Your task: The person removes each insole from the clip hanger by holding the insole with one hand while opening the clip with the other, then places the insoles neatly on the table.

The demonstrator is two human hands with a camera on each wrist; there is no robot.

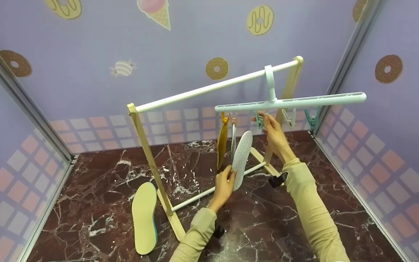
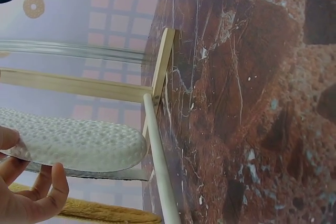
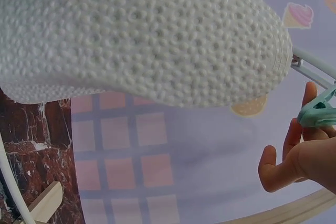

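Note:
My left hand (image 1: 224, 185) pinches the lower part of a white dimpled insole (image 1: 242, 156), held upright below the hanger (image 1: 286, 104). At a green clip (image 1: 259, 119) on the hanger is my right hand (image 1: 275, 136), its fingers around the clip. In the right wrist view the green clip (image 3: 318, 113) lies against the fingers of that hand (image 3: 310, 156), and the dimpled insole (image 3: 157, 40) spans the upper part. Left of the held insole, a yellow insole (image 1: 222, 145) and another grey-white insole (image 1: 234, 138) hang from clips.
A wooden rack with a white top rail (image 1: 202, 89) carries the hanger. Farther right on it hang a pale clip (image 1: 288, 118) and a teal clip (image 1: 311, 119). A yellow-green insole (image 1: 144, 218) lies on the dark marble surface (image 1: 104, 203), left of the rack's foot.

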